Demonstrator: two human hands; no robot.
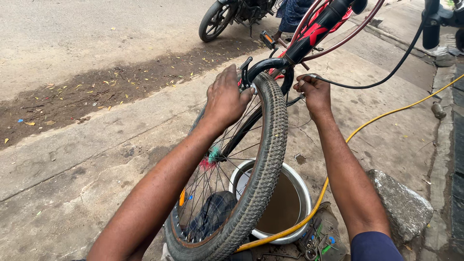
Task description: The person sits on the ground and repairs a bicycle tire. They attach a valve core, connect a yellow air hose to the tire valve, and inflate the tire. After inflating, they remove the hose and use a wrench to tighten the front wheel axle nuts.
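Observation:
A bicycle wheel with a knobbly black tyre stands in front of me, set in a red and black bicycle frame. My left hand rests on the left side of the rim, at the black brake arm near the top of the tyre. On the right side of the brake, my right hand pinches the end of a thin black cable. Spokes and a small coloured hub brush show through the wheel.
A metal basin of murky water sits under the wheel. A yellow hose runs across the pavement past a grey stone block. Small tools lie beside the basin. A motorcycle wheel and a person in blue cloth stand up the road.

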